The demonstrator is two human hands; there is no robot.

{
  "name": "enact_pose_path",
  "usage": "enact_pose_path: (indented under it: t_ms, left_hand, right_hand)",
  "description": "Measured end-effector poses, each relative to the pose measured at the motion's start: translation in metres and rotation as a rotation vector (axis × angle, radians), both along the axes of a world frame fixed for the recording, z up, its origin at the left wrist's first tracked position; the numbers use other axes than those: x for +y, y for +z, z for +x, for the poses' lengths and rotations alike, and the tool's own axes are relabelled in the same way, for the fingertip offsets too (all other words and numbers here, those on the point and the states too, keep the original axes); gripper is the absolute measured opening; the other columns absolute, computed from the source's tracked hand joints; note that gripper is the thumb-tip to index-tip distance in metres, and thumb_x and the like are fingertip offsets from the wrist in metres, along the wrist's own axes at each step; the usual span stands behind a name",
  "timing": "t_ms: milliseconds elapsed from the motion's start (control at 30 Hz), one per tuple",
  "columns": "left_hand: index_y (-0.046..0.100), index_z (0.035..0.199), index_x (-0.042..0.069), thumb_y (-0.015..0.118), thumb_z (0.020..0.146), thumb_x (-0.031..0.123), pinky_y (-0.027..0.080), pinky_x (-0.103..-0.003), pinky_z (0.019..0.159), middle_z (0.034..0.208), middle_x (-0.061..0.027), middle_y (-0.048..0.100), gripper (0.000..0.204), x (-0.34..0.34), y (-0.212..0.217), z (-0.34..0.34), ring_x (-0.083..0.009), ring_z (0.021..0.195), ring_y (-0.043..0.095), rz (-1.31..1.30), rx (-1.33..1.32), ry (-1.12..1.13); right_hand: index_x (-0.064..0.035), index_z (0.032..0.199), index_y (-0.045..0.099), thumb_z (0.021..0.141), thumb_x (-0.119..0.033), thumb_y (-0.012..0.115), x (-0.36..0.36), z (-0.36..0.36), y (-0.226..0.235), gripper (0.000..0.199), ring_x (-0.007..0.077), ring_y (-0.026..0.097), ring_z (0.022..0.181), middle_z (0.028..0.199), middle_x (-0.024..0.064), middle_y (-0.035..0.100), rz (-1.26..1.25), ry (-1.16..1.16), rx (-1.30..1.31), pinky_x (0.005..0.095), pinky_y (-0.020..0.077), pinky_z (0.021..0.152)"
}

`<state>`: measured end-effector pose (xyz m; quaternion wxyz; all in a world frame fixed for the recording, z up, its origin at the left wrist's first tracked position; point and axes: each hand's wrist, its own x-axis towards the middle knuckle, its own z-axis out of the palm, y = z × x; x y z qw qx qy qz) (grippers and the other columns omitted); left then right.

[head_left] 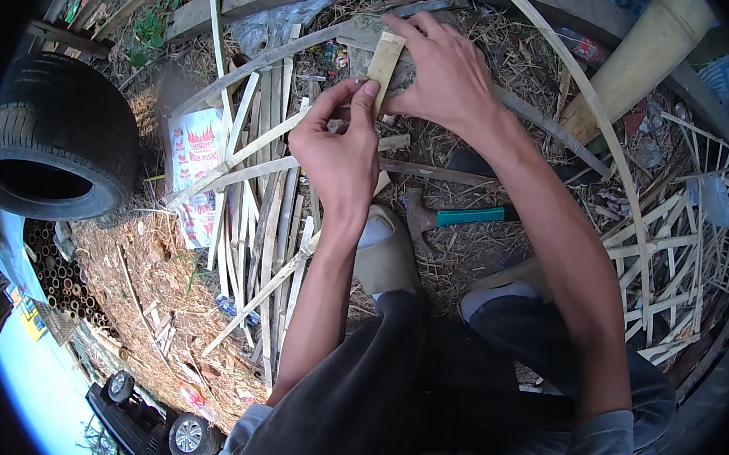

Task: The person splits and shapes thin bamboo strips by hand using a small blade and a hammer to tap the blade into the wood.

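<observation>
A short flat piece of split bamboo [386, 57] stands nearly upright in front of me. My right hand [452, 80] grips it from the right, forefinger by its top end and thumb lower down. My left hand [336, 145] is closed in a pinch, thumb and forefinger pressed together against the bamboo's left edge. Something small and pale shows at those fingertips, too small to make out. A claw hammer [467, 217] with a teal and black handle lies on the ground between my feet, below my hands.
Long bamboo strips [268, 221] lie heaped on the left beside a printed sheet [197, 165]. An old tyre [58, 134] is farther left. At right are a lattice of strips [676, 249] and a thick bamboo pole [638, 69]. A long curved strip [612, 131] arches past my right arm.
</observation>
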<state>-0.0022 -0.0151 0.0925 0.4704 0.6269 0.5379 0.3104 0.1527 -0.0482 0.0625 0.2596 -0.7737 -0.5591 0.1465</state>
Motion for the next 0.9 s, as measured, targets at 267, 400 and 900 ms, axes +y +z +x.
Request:
enact_pose_path:
  t_ms: [267, 400, 900]
  left_hand:
    - [0.078, 0.106, -0.004, 0.081, 0.094, 0.017, 0.042, -0.021, 0.058, 0.079, -0.0012, 0.071, 0.024, 0.011, -0.008, -0.013, -0.0043, 0.065, 0.055, -0.134, -0.03, -0.026]
    - [0.077, 0.107, -0.004, 0.079, 0.095, 0.014, 0.042, -0.021, 0.059, 0.08, -0.0003, 0.07, 0.021, -0.023, -0.011, -0.017, -0.0038, 0.066, 0.054, -0.233, 0.028, -0.157]
    - [0.079, 0.106, -0.002, 0.08, 0.093, 0.012, 0.045, -0.023, 0.062, 0.08, -0.0032, 0.072, 0.019, -0.017, -0.011, -0.031, -0.0056, 0.069, 0.057, -0.316, 0.04, -0.089]
  right_hand:
    - [-0.0014, 0.129, 0.056, 0.087, -0.051, 0.08, -0.013, 0.029, 0.0, 0.07, 0.0377, 0.064, 0.117, 0.124, 0.0194, 0.061, 0.088, 0.095, -0.095, 0.0498, 0.0579, 0.093]
    - [-0.0031, 0.12, 0.055, 0.102, -0.043, 0.064, -0.076, 0.024, -0.011, 0.044, 0.0386, 0.067, 0.108, 0.116, 0.0178, 0.065, -0.044, 0.002, 0.101, 0.0481, 0.0569, 0.09]
    - [-0.0028, 0.123, 0.058, 0.1, -0.035, 0.066, -0.141, 0.007, -0.041, 0.04, 0.0364, 0.06, 0.113, 0.115, 0.0139, 0.063, -0.281, 0.123, 0.148, 0.0485, 0.0535, 0.089]
